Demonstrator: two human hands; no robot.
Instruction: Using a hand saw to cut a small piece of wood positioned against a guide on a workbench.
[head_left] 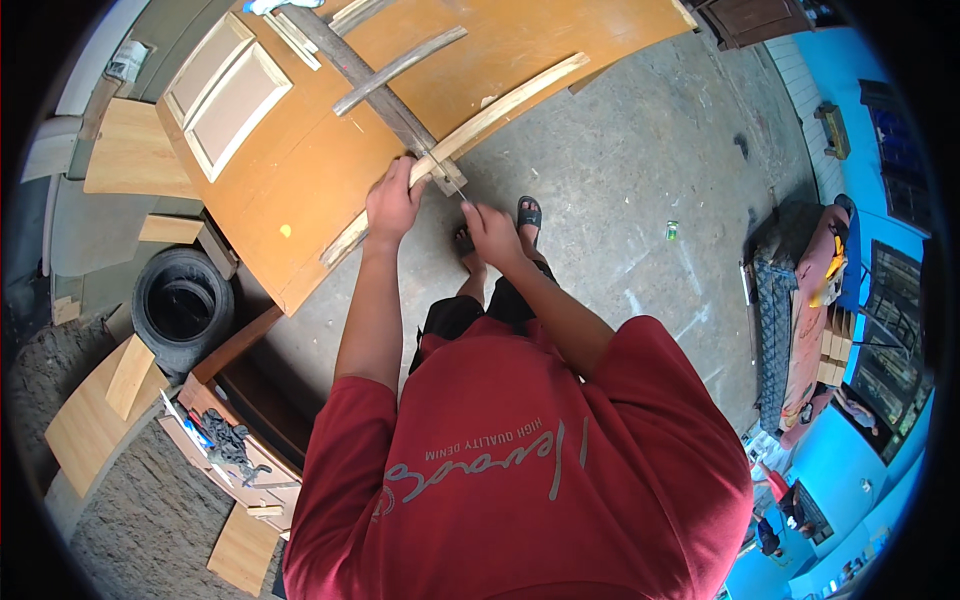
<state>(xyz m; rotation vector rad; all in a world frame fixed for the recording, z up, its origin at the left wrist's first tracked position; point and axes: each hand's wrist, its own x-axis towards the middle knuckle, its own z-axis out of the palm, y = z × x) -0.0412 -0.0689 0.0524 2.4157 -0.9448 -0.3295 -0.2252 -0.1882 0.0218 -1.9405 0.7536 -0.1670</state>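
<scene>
A long pale wood strip (pixel 515 100) lies slantwise along the near edge of the orange-brown tabletop (pixel 340 190). It crosses a dark, weathered board (pixel 385 105) whose end juts past that edge. My left hand (pixel 393 200) is closed over the strip, just left of the crossing. Close by on the right, my right hand (pixel 492 237) is closed round a slim tool with a thin metal blade (pixel 461 193), which points at the strip and the board's end. The fingers hide its handle, so its exact kind is unclear. A shorter grey stick (pixel 410 68) lies across the dark board.
Two pale framed panels (pixel 238 110) and some narrow strips (pixel 292 40) lie farther back on the table. Stacked tires (pixel 183 305), a brown wooden cabinet (pixel 240 375) and loose boards (pixel 125 377) stand at left. Cushioned furniture (pixel 800 300) is at right; other people (pixel 783 490) appear lower right.
</scene>
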